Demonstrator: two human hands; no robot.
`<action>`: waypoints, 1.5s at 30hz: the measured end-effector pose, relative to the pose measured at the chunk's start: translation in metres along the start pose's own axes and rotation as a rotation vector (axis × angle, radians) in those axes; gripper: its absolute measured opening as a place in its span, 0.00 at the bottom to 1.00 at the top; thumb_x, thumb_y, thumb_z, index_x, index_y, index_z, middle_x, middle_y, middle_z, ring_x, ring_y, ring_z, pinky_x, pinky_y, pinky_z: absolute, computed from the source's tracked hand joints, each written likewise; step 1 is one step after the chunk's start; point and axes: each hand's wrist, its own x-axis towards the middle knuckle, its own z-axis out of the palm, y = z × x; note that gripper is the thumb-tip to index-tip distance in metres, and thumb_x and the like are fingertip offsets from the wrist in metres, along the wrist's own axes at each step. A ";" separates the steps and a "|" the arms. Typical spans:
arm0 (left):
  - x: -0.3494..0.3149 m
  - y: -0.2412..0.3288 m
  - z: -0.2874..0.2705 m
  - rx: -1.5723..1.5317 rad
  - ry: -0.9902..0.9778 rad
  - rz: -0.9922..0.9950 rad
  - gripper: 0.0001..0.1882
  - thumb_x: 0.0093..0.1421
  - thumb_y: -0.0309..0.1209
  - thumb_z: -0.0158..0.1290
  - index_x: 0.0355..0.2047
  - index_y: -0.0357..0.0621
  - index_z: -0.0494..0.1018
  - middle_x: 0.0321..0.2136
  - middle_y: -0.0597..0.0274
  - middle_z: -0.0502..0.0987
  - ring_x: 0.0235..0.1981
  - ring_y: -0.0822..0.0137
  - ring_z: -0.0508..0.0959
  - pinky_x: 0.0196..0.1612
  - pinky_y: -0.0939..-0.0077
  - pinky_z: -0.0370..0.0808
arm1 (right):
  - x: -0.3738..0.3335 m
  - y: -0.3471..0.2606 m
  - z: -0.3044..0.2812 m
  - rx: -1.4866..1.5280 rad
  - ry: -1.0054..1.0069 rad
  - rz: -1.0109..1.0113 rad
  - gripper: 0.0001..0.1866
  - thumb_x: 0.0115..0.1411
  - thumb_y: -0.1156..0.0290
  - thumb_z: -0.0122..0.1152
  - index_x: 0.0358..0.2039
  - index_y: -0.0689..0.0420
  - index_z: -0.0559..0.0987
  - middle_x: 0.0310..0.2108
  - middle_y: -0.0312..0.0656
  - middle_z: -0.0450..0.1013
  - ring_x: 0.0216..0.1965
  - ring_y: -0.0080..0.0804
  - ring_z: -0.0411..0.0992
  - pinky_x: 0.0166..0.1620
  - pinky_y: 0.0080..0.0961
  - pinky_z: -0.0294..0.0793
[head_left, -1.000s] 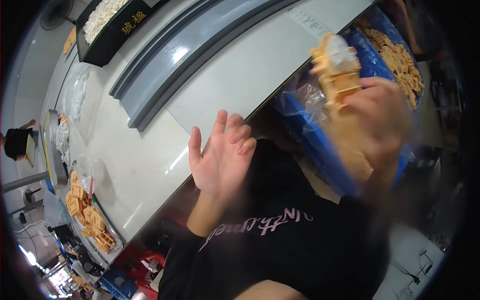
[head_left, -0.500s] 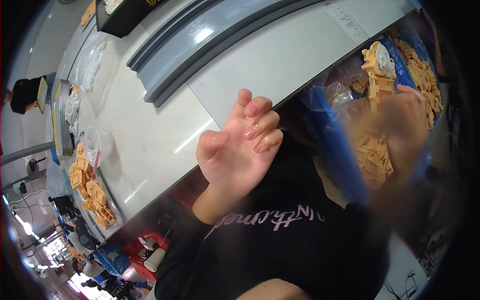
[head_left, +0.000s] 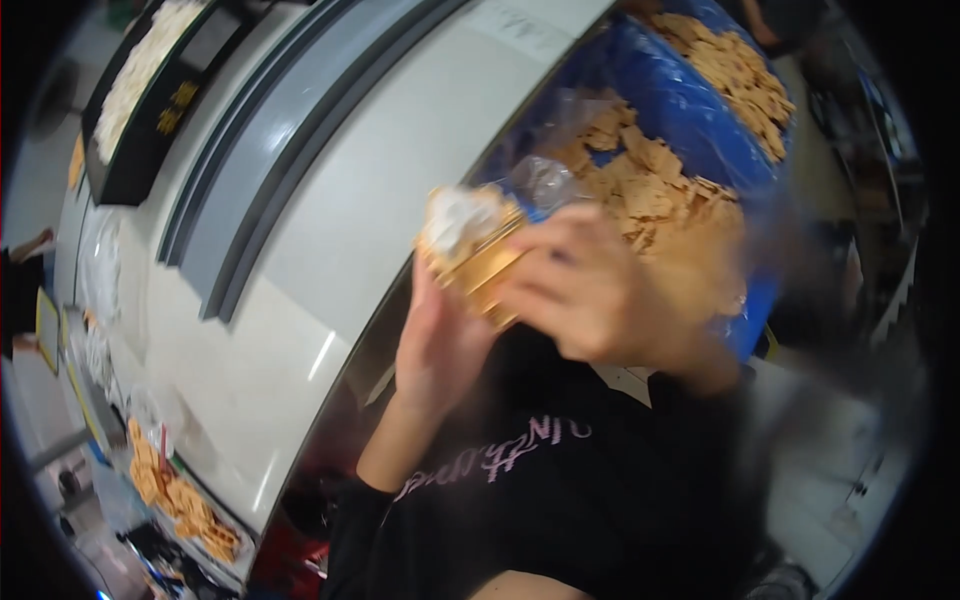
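A tan moulded plastic part with a white piece on its upper left is between my two hands, off the near edge of the white table. My right hand grips its right side with bent fingers, smeared by motion. From below and to the left, my left hand holds the same part, thumb along its left side; most of its other fingers are hidden behind it.
Blue-lined bins to the right contain tan plastic pieces and more tan pieces. A grey channel rail crosses the white table. Tan parts lie near left; a black box with white bits stands far left.
My right hand has brought the tan part left from over the bin. My left hand, free and half curled before, now holds it too. The view has turned toward the right.
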 end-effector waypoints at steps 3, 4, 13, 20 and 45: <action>0.007 -0.011 -0.014 -0.030 0.033 0.040 0.32 0.67 0.45 0.38 0.66 0.50 0.44 0.61 0.54 0.56 0.62 0.58 0.59 0.62 0.59 0.59 | -0.011 0.003 0.018 0.135 0.069 -0.042 0.09 0.46 0.75 0.58 0.30 0.59 0.79 0.31 0.39 0.72 0.39 0.36 0.71 0.42 0.33 0.70; 0.008 -0.012 -0.016 -0.017 0.060 0.036 0.31 0.67 0.46 0.37 0.66 0.48 0.46 0.62 0.52 0.56 0.63 0.56 0.58 0.62 0.57 0.59 | -0.016 0.012 0.014 0.119 0.145 0.024 0.08 0.49 0.76 0.57 0.31 0.59 0.79 0.31 0.40 0.72 0.37 0.37 0.71 0.41 0.32 0.70; 0.001 -0.017 -0.030 0.010 0.046 -0.047 0.29 0.65 0.47 0.38 0.63 0.47 0.53 0.61 0.52 0.60 0.61 0.47 0.61 0.60 0.50 0.62 | -0.252 0.242 0.087 -0.402 -0.575 0.856 0.17 0.61 0.62 0.50 0.45 0.58 0.75 0.51 0.51 0.66 0.58 0.48 0.58 0.56 0.40 0.62; -0.005 -0.025 -0.047 -0.060 -0.021 -0.054 0.31 0.64 0.39 0.41 0.65 0.51 0.44 0.58 0.50 0.60 0.59 0.50 0.64 0.60 0.57 0.63 | -0.243 0.231 0.054 -0.141 -0.912 1.000 0.23 0.53 0.57 0.61 0.36 0.68 0.78 0.41 0.58 0.74 0.43 0.51 0.73 0.43 0.39 0.73; -0.031 0.009 -0.031 -0.129 -0.008 0.019 0.34 0.62 0.45 0.40 0.65 0.47 0.46 0.58 0.46 0.60 0.59 0.44 0.62 0.61 0.52 0.61 | -0.023 0.027 -0.034 -0.160 0.371 0.232 0.13 0.50 0.87 0.57 0.37 0.62 0.76 0.35 0.45 0.75 0.40 0.43 0.77 0.43 0.31 0.76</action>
